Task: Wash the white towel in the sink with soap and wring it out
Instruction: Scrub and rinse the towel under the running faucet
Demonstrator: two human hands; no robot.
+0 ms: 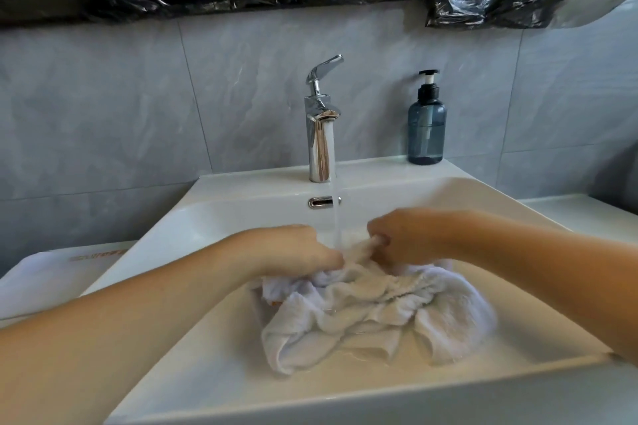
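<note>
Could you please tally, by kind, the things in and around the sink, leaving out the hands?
White towel: 1
Sink: 1
Chrome tap: 1
Blue pump bottle: 1
Total: 4

The wet, crumpled white towel (pixel 373 310) lies bunched in the sink (pixel 214 348) basin.

Glossy chrome faucet (pixel 321 134), terry-cloth towel (pixel 376 307)
</note>
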